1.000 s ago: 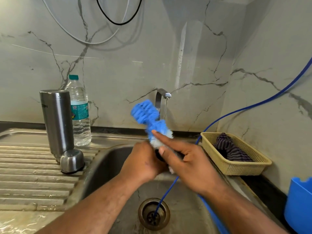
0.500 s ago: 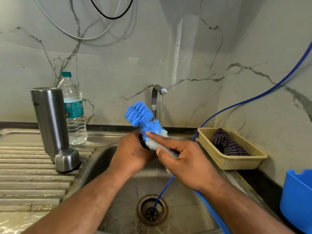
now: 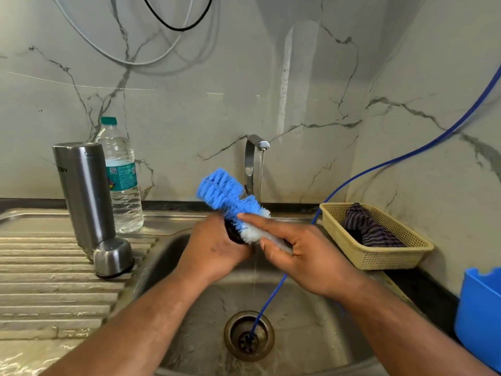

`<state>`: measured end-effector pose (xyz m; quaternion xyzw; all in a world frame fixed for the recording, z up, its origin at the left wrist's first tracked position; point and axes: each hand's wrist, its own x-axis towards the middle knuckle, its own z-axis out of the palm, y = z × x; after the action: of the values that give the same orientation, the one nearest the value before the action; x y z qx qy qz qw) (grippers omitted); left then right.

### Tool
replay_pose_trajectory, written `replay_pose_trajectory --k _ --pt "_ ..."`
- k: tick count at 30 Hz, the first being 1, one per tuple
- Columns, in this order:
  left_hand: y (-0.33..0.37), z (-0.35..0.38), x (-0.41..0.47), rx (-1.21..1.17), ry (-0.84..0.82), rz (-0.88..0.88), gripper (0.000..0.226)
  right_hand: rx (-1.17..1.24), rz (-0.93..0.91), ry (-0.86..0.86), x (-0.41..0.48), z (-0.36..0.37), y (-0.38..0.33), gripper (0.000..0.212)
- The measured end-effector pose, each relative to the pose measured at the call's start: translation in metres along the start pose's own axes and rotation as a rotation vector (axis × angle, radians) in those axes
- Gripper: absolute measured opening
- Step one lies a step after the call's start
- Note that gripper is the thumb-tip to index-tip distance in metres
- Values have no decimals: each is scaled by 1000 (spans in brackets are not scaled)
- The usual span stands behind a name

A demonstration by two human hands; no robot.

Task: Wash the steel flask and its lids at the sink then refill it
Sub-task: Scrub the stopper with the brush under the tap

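Over the sink [image 3: 311,316], my left hand [image 3: 214,251] grips a small black lid [image 3: 232,232], mostly hidden by the fingers. My right hand [image 3: 303,253] holds the handle of a blue-and-white bottle brush [image 3: 230,202], forefinger stretched along it, bristles against the lid. A thin stream runs from the tap [image 3: 254,158] just behind the hands. The steel flask [image 3: 84,194] stands upside down on the ribbed drainboard [image 3: 48,280] at the left. Its steel cup lid [image 3: 113,257] sits beside it.
A clear plastic water bottle [image 3: 123,180] stands behind the flask. A blue hose [image 3: 379,172] runs from the right wall down into the drain [image 3: 249,335]. A beige basket [image 3: 379,256] with a striped cloth sits at the right, a blue tub [image 3: 479,316] nearer.
The brush has slid a little back and forth across the lid in my left hand. The view has shifted slightly; flask and cup lid stay where they were.
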<state>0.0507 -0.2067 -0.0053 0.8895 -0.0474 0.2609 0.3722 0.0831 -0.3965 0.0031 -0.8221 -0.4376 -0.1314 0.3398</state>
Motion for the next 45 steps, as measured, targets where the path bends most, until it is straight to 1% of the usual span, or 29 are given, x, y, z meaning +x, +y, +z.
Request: replay_pose_trajectory --k 3,5,7,9,11,13,15,17,19,23,25,27,29,32,34,36,38,40,41,43,45 --pt "7 13 -1 6 -43 16 18 -32 45 7 2 -1 -3 67" --pt "6 12 2 6 -1 4 17 -40 46 16 0 1 -5 73" --pt "1 5 4 -24 59 -23 19 -106 72 -18 -1 -2 0 77" --pt "-2 1 4 -35 80 -41 20 -146 110 -4 0 -5 6 74" --pt "1 4 3 -5 54 -33 21 -117 136 66 3 -4 7 69" --pt "4 12 3 23 8 -24 21 -77 114 120 7 0 7 66" --pt "1 12 3 45 -2 -22 21 -84 63 102 5 0 7 65" --pt "-3 3 1 -23 17 -48 31 -96 4 32 0 -1 10 64" --pt "-5 -3 -1 -110 42 -67 38 -107 -1 13 -1 -1 16 63" --pt "3 10 0 -52 -42 -13 20 -110 75 160 4 3 20 63" --pt "1 17 0 -71 -82 10 21 -69 33 164 6 7 11 62" --pt "-5 17 0 -110 -44 -3 29 -75 -36 108 4 12 3 61" --pt "-10 11 2 -116 18 -31 33 -109 -49 73 2 11 7 61" --pt "-6 4 6 -138 83 -64 23 -70 43 131 1 3 22 61" --pt "-1 9 5 -104 43 -29 19 -11 86 176 4 3 22 61" --pt "5 17 2 -83 -35 6 17 25 58 210 6 8 13 62" --pt "4 20 -1 -150 -33 20 24 22 12 163 6 12 5 60" --pt "0 12 -1 -189 60 -6 37 -38 -13 99 3 11 5 61" --pt "-2 8 0 -180 93 -24 38 -66 -3 91 2 8 9 61" --pt "-3 3 3 -157 101 -55 27 -65 52 119 0 4 15 60" --pt "1 8 3 -110 52 -26 20 -32 102 177 2 4 17 60"
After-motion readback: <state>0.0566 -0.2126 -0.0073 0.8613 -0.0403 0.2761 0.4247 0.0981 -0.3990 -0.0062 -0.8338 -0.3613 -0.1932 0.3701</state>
